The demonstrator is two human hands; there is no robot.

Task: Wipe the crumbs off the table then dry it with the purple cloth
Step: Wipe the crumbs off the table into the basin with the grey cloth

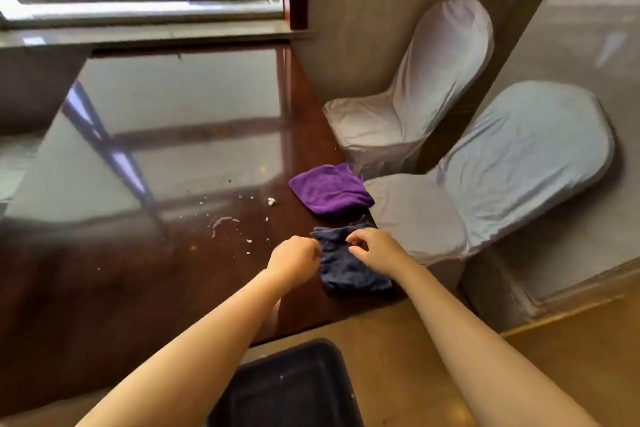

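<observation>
1. Table (145, 156): dark, glossy brown wood, its top mirroring a window.
2. Crumbs (239, 218): pale bits scattered on the table, near its right edge.
3. Purple cloth (329, 191): folded, lying flat at the table's right edge, just beyond the crumbs.

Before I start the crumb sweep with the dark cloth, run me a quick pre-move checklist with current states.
1. Dark blue cloth in hand: ok, left hand and right hand both pinch its far edge.
2. Crumbs still on table: ok, scattered left of the cloths.
3. Purple cloth kept aside for drying: ok, untouched near the edge.
4. Black tray below the near edge: ok.
5. Dark cloth damp: cannot tell.
</observation>
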